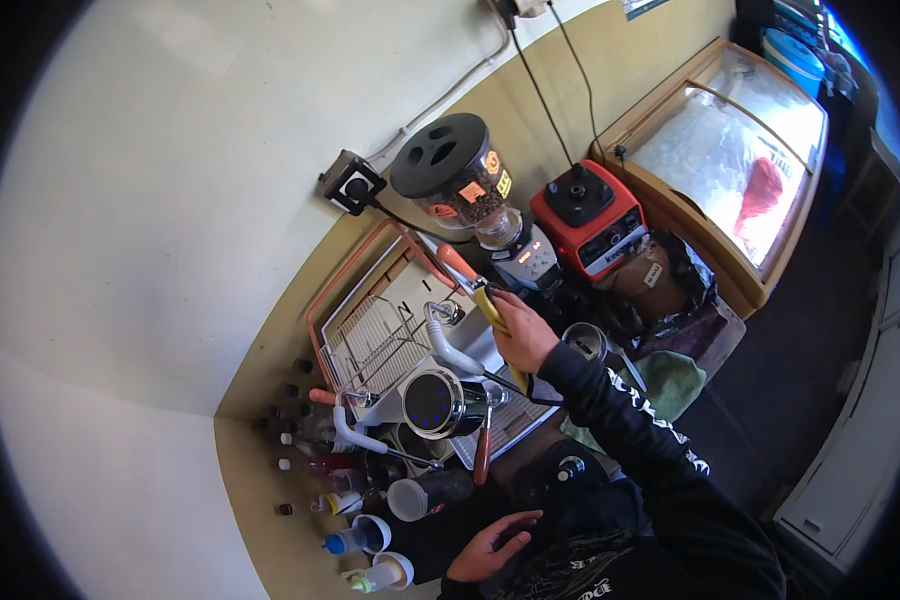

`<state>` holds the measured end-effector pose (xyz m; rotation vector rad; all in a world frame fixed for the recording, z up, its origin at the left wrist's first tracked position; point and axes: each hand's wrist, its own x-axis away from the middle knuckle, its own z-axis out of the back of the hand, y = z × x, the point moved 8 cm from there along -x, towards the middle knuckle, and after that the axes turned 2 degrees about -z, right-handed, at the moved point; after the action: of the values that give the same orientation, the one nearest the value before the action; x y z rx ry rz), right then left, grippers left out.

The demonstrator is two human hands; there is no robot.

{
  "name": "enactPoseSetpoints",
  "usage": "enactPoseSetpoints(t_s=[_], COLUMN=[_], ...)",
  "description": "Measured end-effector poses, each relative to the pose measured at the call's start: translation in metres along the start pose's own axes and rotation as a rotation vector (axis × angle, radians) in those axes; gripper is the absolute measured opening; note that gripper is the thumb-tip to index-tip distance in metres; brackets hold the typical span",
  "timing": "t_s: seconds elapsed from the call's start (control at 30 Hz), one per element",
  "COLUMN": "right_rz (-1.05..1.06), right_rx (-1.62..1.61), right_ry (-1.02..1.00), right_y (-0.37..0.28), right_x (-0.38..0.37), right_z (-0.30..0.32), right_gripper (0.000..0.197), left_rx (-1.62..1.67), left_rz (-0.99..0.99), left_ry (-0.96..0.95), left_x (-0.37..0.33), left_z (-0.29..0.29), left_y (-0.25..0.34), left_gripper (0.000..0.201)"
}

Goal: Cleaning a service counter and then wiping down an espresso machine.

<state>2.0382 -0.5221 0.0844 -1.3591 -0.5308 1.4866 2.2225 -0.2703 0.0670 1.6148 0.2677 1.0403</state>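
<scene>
My right hand (525,335) reaches over the espresso machine's right side, fingers closed on a narrow yellow thing (491,312) with a dark edge, whose kind I cannot make out. Just past it, an orange handle (457,262) sticks out from the machine. A steam wand with a white sleeve (450,345) runs beside and below this hand. In front is the round group head (432,402) with blue lights and a brown-handled portafilter (483,455) under it. My left hand (492,548) rests low near my body, thumb and fingers apart, with nothing in it.
A coffee grinder (523,252) with a bean hopper stands behind, beside a red blender base (590,217). Farther right is a glass-topped wooden case (730,150). A green cloth (673,385) lies by my right forearm. Bottles and a lidded jar (410,499) line the left.
</scene>
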Motion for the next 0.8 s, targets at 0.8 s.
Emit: enactPoseSetpoints(t_s=[0.8], right_rz=[-0.370], right_rx=[-0.002], right_ry=[-0.292], right_y=[0.037], right_x=[0.022], right_z=[-0.025], right_gripper=[0.049], left_rx=[0.247], left_rz=[0.149], left_ry=[0.272], left_x=[-0.019], left_z=[-0.010], left_y=[-0.025], left_gripper=[0.034])
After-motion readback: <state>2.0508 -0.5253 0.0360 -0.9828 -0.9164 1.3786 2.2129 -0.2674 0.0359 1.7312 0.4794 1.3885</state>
